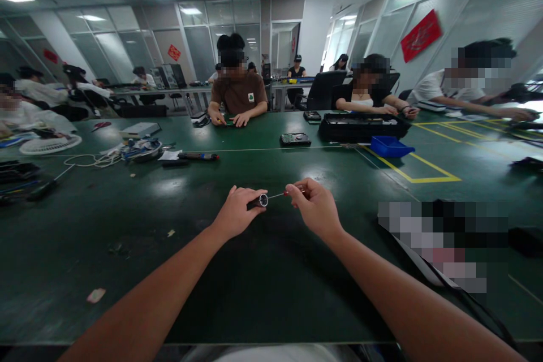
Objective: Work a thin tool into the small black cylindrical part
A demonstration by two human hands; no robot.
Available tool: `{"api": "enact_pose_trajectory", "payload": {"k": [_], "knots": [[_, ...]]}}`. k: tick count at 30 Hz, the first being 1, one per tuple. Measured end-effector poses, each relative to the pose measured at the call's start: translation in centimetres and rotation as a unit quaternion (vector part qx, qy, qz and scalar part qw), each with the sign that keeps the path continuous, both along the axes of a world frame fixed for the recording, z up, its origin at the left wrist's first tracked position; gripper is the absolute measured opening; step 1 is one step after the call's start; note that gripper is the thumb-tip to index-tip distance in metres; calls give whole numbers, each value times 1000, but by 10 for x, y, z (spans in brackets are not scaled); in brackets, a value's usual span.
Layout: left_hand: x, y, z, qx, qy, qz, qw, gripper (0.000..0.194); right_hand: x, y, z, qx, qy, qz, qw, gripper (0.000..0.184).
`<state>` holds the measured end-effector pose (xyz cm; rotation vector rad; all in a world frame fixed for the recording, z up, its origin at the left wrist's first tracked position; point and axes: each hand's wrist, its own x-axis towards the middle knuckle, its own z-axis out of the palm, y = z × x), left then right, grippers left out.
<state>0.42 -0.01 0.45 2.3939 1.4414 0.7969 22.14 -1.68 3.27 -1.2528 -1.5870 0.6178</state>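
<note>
Held in the fingers of my left hand (234,214) is a short dark cylinder (256,202), its round, silver-rimmed end turned to the right. It might be a small flashlight, but the kind is not clear. My right hand (319,207) pinches a thin screwdriver (279,194) by its small red handle. The metal shaft points left, with its tip at or very close to the rim of the cylinder; contact cannot be made out. Both hands are just above the green tabletop (271,271). My fingers hide much of the cylinder's body.
Across the table lie a hard drive (296,139), a blue tray (390,147), a long black casing (362,128) and an electric screwdriver (198,156). Tangled cables (139,150) sit at left. A blurred-out flat object (428,237) lies right. Co-workers sit around the table.
</note>
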Motion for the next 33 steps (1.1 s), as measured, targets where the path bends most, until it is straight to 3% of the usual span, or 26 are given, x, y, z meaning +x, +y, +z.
{"api": "enact_pose_trajectory", "payload": {"k": [5, 8, 11, 15, 22, 30, 33], "knots": [[-2, 2, -1, -7, 3, 3, 1000, 40, 0, 1, -3, 10, -24, 52, 998, 15], [-3, 2, -1, -8, 3, 3, 1000, 41, 1, 2, -1, -17, -61, 34, 997, 28], [-2, 1, 0, -7, -1, -2, 1000, 41, 1, 2, -1, 3, -93, 23, 995, 33], [-2, 0, 1, -10, 0, -1, 1000, 42, -1, -1, -1, 34, -83, 52, 995, 22], [0, 0, 0, -9, 6, 1, 1000, 40, 0, 2, -4, -20, -67, 40, 997, 30], [-1, 0, 0, -18, 8, 2, 1000, 41, 1, 2, -5, -9, -51, 54, 997, 23], [-2, 1, -1, -16, 3, 4, 1000, 41, 2, 4, -6, -28, -68, 49, 996, 30]]}}
